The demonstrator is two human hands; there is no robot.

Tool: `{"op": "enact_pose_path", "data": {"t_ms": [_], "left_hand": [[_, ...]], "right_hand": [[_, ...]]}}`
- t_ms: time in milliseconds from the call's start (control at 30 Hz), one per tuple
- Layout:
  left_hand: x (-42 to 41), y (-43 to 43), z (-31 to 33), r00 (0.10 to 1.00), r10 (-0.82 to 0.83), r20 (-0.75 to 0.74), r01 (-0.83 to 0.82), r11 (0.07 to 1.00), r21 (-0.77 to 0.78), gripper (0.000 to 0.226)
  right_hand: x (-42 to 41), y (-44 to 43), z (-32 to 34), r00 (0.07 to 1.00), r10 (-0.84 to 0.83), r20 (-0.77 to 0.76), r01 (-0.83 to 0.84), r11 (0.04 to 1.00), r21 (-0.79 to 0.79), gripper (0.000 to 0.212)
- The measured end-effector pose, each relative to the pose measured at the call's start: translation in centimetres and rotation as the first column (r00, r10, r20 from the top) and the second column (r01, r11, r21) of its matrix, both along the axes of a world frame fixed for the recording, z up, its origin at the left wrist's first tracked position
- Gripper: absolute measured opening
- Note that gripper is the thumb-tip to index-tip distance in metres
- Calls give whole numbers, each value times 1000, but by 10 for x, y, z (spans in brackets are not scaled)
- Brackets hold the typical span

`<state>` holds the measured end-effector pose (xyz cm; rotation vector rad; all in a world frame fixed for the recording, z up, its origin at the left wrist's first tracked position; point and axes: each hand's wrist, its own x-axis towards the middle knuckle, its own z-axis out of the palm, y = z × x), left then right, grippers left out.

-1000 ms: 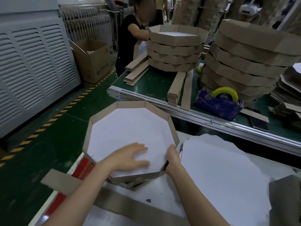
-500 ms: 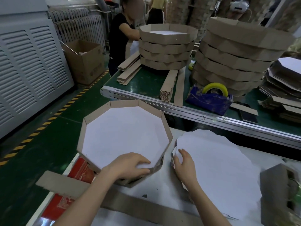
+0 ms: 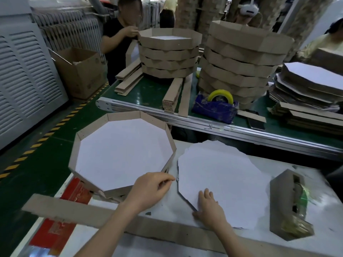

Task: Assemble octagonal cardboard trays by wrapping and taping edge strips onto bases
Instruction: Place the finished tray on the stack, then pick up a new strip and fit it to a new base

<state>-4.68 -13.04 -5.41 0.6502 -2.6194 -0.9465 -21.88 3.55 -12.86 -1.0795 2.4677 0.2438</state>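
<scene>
An octagonal tray (image 3: 118,153) with a white base and brown rim sits on other trays at the table's left edge. My left hand (image 3: 150,190) covers the tray's near right corner with fingers curled; its fingertips reach toward the stack of white base sheets (image 3: 226,179), and what they hold is hidden. My right hand (image 3: 209,208) lies flat on the near left part of that stack, thumb at the edge. A long brown edge strip (image 3: 74,214) lies across the table's front, under both forearms.
A cardboard-covered tape dispenser (image 3: 291,206) stands at the right. Beyond a gap, the green conveyor (image 3: 152,93) carries two piles of finished trays (image 3: 241,58), strip bundles (image 3: 172,95), a blue dispenser with yellow tape (image 3: 215,106) and stacked bases (image 3: 311,80). A person in black (image 3: 118,39) works at the far pile.
The tray slid left and away. My left hand shifted from its near edge to its right corner. My right hand left the tray and settled flat on the base sheets.
</scene>
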Motion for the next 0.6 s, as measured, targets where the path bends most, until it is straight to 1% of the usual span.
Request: {"op": "enact_pose_path", "data": {"t_ms": [67,100,133,167,200,233,300,333,400,467,533,600], "left_hand": [[-3,11,3,1000,-15,-15,15,1000,27,22],[-5,17,6,999,-26,-23,27,999,35,22],[-8,24,9,999,-39,-29,40,999,37,22],[-10,29,12,998,-53,-36,54,998,33,22],[-12,35,16,997,-67,-43,68,997,24,22],[-14,40,20,995,-78,-55,79,997,12,22],[-17,47,29,991,-84,-103,85,996,0,20],[-18,49,34,988,-76,-136,77,997,3,20],[-19,52,48,977,-46,-206,47,999,-3,25],[-22,56,66,965,-37,-258,28,999,-37,37],[-25,60,90,957,-61,-284,32,994,-106,50],[-30,69,118,951,-90,-296,37,983,-179,66]], "right_hand": [[6,5,8,997,23,-74,-25,999,-24,55],[10,9,11,986,39,-163,-54,994,-90,54],[13,13,16,971,76,-225,-106,987,-123,58],[16,17,24,953,106,-285,-143,984,-110,66],[16,22,29,923,126,-363,-189,972,-142,72],[15,24,36,914,100,-393,-188,963,-192,71],[10,21,62,875,60,-480,-207,944,-259,57],[7,19,79,878,36,-477,-187,944,-273,51],[-10,19,99,868,-13,-497,-167,934,-316,48],[-21,25,129,894,-41,-446,-140,920,-366,47],[-25,35,165,900,-108,-422,-112,878,-465,46],[-24,50,200,899,-155,-409,-118,814,-568,40]]}}
